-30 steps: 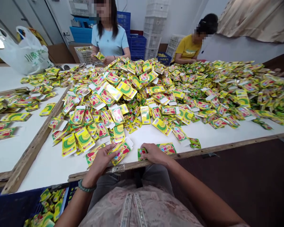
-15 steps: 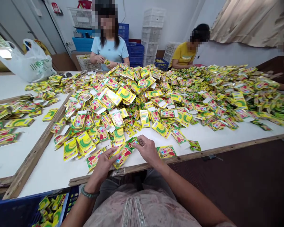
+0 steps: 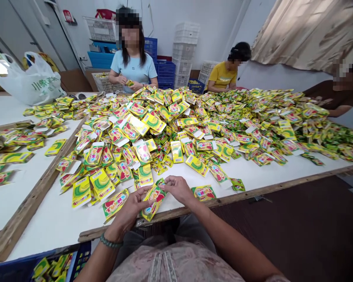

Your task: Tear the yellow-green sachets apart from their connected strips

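Near the table's front edge, my left hand [image 3: 134,207] holds a small printed carton [image 3: 155,203], yellow and green with red fruit pictures, tilted with its upper end away from me. My right hand [image 3: 179,190] is closed at that upper end, its fingertips pinching a small green sachet [image 3: 160,182] against the carton's mouth. How far the sachet is inside the carton cannot be seen. A flat carton [image 3: 115,204] lies left of my left hand and another carton [image 3: 204,193] right of my right hand. Beyond them rises a large heap of cartons [image 3: 153,123].
A wooden strip [image 3: 44,186] divides the white table, and another edges its front. A blue crate [image 3: 10,266] with cartons stands below left. A plastic bag [image 3: 42,80] sits at the back left. Three other people [image 3: 133,66] sit around the heap.
The view has shifted slightly, so the scene sits a little lower and further left. Both hands keep their hold; the green sachet shows less at the carton's upper end.
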A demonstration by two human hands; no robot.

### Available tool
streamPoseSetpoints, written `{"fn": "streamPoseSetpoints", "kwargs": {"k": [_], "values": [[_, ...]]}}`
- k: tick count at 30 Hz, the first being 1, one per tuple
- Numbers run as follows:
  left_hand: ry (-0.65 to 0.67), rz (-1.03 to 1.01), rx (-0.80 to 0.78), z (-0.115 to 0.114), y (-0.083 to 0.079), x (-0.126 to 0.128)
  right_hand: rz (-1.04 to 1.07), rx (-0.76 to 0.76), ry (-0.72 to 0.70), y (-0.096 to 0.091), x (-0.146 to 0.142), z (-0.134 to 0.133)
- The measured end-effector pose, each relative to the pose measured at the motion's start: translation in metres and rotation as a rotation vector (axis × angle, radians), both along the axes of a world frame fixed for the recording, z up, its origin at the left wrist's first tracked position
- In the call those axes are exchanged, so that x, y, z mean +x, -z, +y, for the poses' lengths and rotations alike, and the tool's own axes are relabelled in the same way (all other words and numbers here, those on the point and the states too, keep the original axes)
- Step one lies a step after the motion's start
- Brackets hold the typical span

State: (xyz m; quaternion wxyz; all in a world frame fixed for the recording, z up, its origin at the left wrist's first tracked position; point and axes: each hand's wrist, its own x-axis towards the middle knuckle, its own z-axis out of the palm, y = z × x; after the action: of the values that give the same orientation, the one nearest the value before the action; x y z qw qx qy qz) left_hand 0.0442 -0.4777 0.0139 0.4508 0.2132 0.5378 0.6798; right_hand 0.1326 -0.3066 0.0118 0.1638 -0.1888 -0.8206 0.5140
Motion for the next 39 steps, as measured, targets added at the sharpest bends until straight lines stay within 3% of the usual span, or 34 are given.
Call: {"fn": "streamPoseSetpoints", "kwargs": {"k": [4, 7, 10, 13, 16, 19, 21, 23, 28, 30, 34, 39], "values": [[-0.082, -0.071, 0.008, -0.001, -0.001, -0.006, 0.044, 0.366, 0.071, -0.002, -0.019, 0.019], [-0.127, -0.13, -0.002, -0.004, 0.001, -0.01, 0.051, 0.751, -0.113, 0.0, -0.043, 0.034], [-0.17, -0.129, -0.002, -0.008, 0.001, -0.013, -0.067, 0.943, -0.272, 0.004, -0.062, 0.045], [-0.195, -0.093, -0.008, -0.013, 0.0, -0.015, -0.09, 0.85, -0.151, 0.01, -0.064, 0.049], [-0.23, -0.016, -0.029, -0.015, 0.001, -0.017, 0.04, 0.456, -0.004, 0.011, -0.05, 0.048], [-0.252, 0.103, -0.07, -0.012, 0.002, -0.018, 0.182, 0.026, -0.062, 0.007, -0.033, 0.039], [-0.247, 0.181, -0.092, -0.009, 0.001, -0.018, 0.214, -0.114, -0.153, 0.004, -0.024, 0.031], [-0.211, 0.21, -0.1, -0.006, -0.001, -0.016, 0.179, -0.088, -0.204, 0.001, -0.019, 0.025], [-0.143, 0.165, -0.041, -0.004, -0.003, -0.009, 0.069, 0.266, -0.115, -0.006, -0.015, 0.02], [-0.137, 0.156, -0.023, -0.005, -0.004, -0.008, 0.094, 0.327, -0.131, -0.011, -0.014, 0.022], [-0.126, 0.12, -0.057, -0.007, -0.007, -0.01, 0.065, 0.378, -0.269, -0.027, -0.013, 0.026], [-0.017, -0.045, -0.052, -0.009, -0.011, -0.012, -0.029, 0.59, -0.479, -0.047, -0.016, 0.027]]}}
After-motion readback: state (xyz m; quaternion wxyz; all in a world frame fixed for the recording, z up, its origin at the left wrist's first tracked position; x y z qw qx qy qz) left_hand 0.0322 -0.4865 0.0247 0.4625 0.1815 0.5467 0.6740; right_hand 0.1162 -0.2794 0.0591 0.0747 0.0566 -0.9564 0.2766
